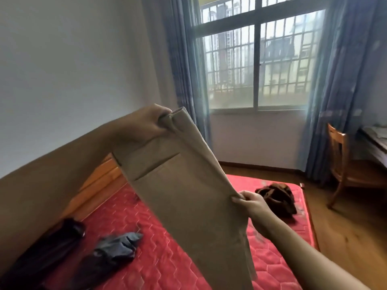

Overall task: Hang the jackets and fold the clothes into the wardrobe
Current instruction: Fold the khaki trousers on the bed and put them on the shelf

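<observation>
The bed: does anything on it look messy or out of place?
Yes. A brown garment, a grey garment and a black garment lie crumpled, unfolded, on the bare red mattress.

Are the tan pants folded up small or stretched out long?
Stretched out long: left hand grips the pants at the top, right hand pinches one edge.

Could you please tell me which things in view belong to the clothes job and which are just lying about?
Job in hand: tan garment, gripped by left hand and right hand; black garment, grey garment and brown garment on the red mattress.
Just lying about: wooden chair, desk, blue curtains.
</observation>
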A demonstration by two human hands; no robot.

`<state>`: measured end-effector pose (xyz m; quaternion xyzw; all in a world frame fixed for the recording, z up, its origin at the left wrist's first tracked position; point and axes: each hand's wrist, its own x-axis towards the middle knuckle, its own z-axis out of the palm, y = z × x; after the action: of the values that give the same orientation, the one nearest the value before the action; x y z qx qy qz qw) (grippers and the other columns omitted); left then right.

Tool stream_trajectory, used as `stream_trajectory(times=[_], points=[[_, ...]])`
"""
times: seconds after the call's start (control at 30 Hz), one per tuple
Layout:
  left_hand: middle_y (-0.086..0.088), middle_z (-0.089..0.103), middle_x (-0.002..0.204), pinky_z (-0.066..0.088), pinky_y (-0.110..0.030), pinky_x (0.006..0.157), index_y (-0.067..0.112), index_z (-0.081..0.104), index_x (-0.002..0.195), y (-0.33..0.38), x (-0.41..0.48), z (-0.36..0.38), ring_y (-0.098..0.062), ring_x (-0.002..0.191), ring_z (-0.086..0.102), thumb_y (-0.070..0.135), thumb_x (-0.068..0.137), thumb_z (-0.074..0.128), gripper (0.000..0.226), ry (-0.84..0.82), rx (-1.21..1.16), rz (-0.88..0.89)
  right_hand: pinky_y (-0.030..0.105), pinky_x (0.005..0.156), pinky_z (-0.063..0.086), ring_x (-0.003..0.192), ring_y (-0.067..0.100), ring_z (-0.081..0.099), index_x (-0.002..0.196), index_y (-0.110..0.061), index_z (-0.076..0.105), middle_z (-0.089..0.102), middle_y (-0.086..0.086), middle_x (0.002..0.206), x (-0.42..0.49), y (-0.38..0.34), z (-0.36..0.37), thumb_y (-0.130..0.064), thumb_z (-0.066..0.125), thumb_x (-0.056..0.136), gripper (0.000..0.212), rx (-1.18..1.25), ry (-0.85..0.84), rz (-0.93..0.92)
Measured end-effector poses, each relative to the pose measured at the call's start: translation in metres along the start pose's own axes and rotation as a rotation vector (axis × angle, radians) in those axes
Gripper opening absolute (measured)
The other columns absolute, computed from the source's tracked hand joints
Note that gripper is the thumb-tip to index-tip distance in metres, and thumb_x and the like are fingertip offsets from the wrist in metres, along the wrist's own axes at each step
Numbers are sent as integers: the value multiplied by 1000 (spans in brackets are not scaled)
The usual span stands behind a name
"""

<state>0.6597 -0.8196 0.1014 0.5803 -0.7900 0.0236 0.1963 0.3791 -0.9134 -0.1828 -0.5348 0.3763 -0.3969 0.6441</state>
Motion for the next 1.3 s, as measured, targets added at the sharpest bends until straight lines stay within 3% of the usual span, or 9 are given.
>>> stream_trajectory(times=[0.17,0.23,0.33,0.43,0.67,0.83,1.0,1.13,1.3], points=[[-8,68,79,46,-34,65,10,67,84,15,-4,3,-1,71,56,42,73,62,34,-3,-8,-21,37,83,43,101,26,54,58,-27,59,57,7,101,12,-15,-26,-22,82,80,33,-549,-25,-159],[-8,67,78,46,-36,65,9,65,82,29,0,7,-5,71,57,43,74,60,35,-14,-5,-6,36,93,47,114,27,58,77,-25,66,63,7,111,8,-41,-26,-18,83,68,21,-609,-131,-207],[-5,67,78,46,-34,64,9,66,83,52,11,14,-15,71,62,29,82,70,20,-46,-4,29,43,95,55,111,27,67,116,-8,62,70,20,116,3,-99,-6,-3,81,72,48,-355,-357,-265],[-6,66,78,43,-23,60,6,67,83,74,22,19,-9,68,58,9,85,73,7,-96,37,72,51,89,58,95,28,68,114,3,65,70,27,106,2,-141,15,5,72,82,33,-337,-426,-362],[4,57,66,41,-27,57,11,64,74,75,19,-6,-4,61,50,9,81,76,14,-30,61,44,45,70,53,71,18,60,84,2,71,64,6,75,-1,-47,-45,-9,62,67,22,-825,-467,-5],[2,65,73,47,-31,60,14,69,80,68,12,-13,-4,65,57,13,83,77,8,-61,39,5,45,82,57,77,16,62,77,-16,72,67,-3,77,-1,-27,-52,-16,69,63,14,-909,-499,72],[0,65,75,45,-25,59,13,69,82,68,5,1,-8,66,59,19,83,80,13,-103,10,21,40,98,56,118,24,66,133,-12,61,69,10,128,-26,-134,22,-8,81,79,58,-379,-501,-325],[0,63,78,42,-27,60,11,64,88,67,3,16,-8,67,55,25,79,84,26,-101,-11,53,48,82,58,87,19,68,102,-13,75,73,6,93,-36,-184,73,-10,79,84,18,-306,-302,-576],[4,74,99,59,-24,70,19,62,116,16,-24,5,-8,85,72,18,81,84,41,-303,-185,-171,61,77,57,79,23,64,89,2,72,68,12,83,-28,-170,84,0,70,89,3,-287,-104,-524]])
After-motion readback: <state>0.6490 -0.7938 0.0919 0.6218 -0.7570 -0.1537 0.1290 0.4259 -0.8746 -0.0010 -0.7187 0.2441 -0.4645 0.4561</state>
